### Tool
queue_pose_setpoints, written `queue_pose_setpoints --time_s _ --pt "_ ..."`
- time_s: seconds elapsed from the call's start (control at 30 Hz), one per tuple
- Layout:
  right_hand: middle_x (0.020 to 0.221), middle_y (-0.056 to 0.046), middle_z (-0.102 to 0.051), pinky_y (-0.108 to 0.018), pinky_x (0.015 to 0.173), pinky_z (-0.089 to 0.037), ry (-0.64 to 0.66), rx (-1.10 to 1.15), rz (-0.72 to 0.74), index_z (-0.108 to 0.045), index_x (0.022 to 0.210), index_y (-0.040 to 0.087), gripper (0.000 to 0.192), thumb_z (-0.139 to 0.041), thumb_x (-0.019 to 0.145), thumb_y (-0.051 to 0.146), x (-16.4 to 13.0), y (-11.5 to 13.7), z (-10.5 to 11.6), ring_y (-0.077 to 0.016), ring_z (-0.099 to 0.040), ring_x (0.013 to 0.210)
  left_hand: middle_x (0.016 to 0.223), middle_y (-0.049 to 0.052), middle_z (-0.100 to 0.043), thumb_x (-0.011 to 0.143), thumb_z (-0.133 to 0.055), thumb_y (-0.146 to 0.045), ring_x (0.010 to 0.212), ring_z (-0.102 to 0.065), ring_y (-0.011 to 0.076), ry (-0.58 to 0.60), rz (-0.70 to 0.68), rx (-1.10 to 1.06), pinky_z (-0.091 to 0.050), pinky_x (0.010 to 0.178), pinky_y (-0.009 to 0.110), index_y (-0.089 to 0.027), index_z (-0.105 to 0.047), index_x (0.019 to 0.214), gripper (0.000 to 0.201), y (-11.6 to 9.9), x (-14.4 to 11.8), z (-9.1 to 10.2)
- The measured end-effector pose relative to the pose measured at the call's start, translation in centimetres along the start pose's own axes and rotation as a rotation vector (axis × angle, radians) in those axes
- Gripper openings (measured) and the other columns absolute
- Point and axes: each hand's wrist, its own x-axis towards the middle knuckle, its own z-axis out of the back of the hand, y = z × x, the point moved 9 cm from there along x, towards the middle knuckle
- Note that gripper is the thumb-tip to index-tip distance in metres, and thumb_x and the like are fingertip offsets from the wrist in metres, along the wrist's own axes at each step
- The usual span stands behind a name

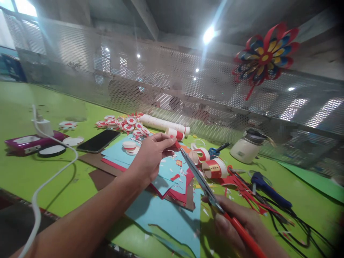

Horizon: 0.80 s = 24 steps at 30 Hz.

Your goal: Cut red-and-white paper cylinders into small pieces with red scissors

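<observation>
Holding scissors [198, 176] in the right hand [245, 215], with the blades nearly together, and pinching a small red piece [177, 145] with the left hand [150, 156], just at the scissor tips, above the paper stack [163, 171]. Apparently in the middle of cutting: scraps [175, 177] strewn on the paper, red strips [247, 195] lying to the right. Already put together, to judge by the look: a heap of discs [130, 121]. Not yet finished, seemingly: the red piece; impossible to tell the amount remaining.

On the green table [88, 190]: phone [100, 140] at left; glue gun [272, 191] and jug [245, 147] at right. Behind, a mesh screen [161, 87], with a colourful paper flower [266, 57] at right; above, a grey ceiling with a bright lamp [209, 35].
</observation>
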Motion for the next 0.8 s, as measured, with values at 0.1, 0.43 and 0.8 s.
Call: queue_pose_setpoints --time_s 0.1,0.43,0.8 --pt "0.060 0.000 -0.058 -0.022 0.053 -0.047 -0.094 -0.002 -0.005 -0.065 0.104 0.023 0.037 -0.043 0.085 0.045 -0.05 -0.01 0.53 -0.0137 -0.053 0.054 0.064 0.002 -0.060 0.069 -0.063 -0.019 0.065 -0.056 0.0118 0.022 -0.002 0.011 -0.039 0.066 0.026 -0.014 -0.054 0.063 0.012 0.03 -0.11 -0.23" --pt "0.051 0.003 -0.049 -0.017 0.040 -0.036 -0.129 0.053 -0.004 -0.068 0.100 0.027 0.036 -0.045 0.083 0.049 -0.26 -0.15 0.69 -0.0096 -0.043 0.044 0.062 0.001 -0.058 0.069 -0.063 -0.021 0.063 -0.055 0.0120 0.060 -0.003 0.054 -0.038 0.066 0.027 -0.014 -0.054 0.063 0.013 0.12 -0.05 -0.49" --pt "0.059 0.001 -0.058 -0.018 0.042 -0.039 -0.120 0.063 -0.028 -0.067 0.102 0.027 0.041 -0.044 0.082 0.053 -0.29 -0.46 0.46 -0.0100 -0.046 0.046 0.064 0.001 -0.059 0.068 -0.063 -0.021 0.065 -0.055 0.0124 0.085 -0.001 0.048 -0.037 0.068 0.028 -0.014 -0.055 0.064 0.012 0.16 -0.09 -0.69"
